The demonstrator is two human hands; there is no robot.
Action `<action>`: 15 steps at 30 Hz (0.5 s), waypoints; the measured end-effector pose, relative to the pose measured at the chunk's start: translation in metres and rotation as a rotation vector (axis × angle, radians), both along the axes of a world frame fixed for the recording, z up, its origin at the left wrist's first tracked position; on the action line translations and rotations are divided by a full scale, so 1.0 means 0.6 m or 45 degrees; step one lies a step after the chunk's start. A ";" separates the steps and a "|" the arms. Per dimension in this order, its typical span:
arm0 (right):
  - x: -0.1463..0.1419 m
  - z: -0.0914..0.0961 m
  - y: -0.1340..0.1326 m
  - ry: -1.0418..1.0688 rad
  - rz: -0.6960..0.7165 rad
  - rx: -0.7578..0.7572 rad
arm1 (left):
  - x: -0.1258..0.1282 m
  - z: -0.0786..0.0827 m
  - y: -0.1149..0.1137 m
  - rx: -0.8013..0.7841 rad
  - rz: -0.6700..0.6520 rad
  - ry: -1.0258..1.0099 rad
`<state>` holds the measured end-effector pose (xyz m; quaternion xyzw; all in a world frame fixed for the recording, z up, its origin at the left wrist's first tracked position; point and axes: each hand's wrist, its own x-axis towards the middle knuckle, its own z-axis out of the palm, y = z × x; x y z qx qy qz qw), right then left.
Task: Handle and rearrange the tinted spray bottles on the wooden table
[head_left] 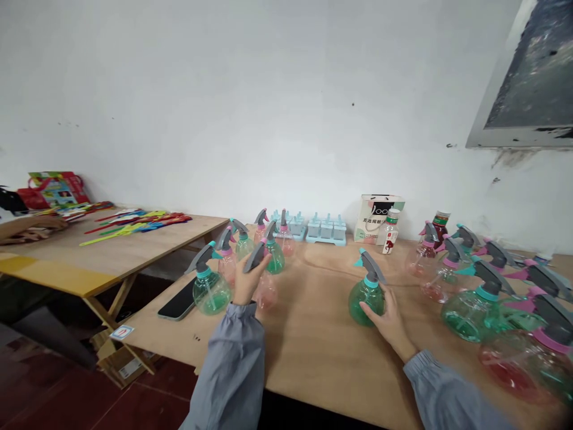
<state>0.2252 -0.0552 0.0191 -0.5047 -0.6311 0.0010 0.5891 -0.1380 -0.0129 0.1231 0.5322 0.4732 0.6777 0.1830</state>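
Note:
My left hand (249,279) is closed round the grey head of a pink spray bottle (265,292), among a cluster of pink and green ones on the table's left side. A green spray bottle (211,294) stands just left of that hand, and another green bottle (274,257) is behind it. With fingers and thumb round its body, my right hand (388,318) grips a green spray bottle (364,298) with a turquoise collar. That bottle stands upright near the middle of the table. My fingers partly hide both held bottles.
More spray bottles (474,310) crowd the right side. A phone (178,300) lies at the left. Along the wall stand light blue ice-pop molds (326,230), a paper bag (376,218) and a white bottle (390,233). Colourful strips (138,224) lie on another table (89,263).

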 end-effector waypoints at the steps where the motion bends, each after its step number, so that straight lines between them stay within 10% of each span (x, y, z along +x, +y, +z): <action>1: 0.000 -0.001 0.001 0.002 0.001 0.000 | -0.013 -0.004 0.008 0.019 0.049 0.009; 10: -0.001 -0.005 0.002 0.025 0.011 0.010 | -0.032 -0.020 0.081 0.190 0.143 0.103; 15: -0.002 -0.007 0.002 0.049 -0.013 -0.007 | -0.034 -0.035 0.083 0.415 0.533 0.117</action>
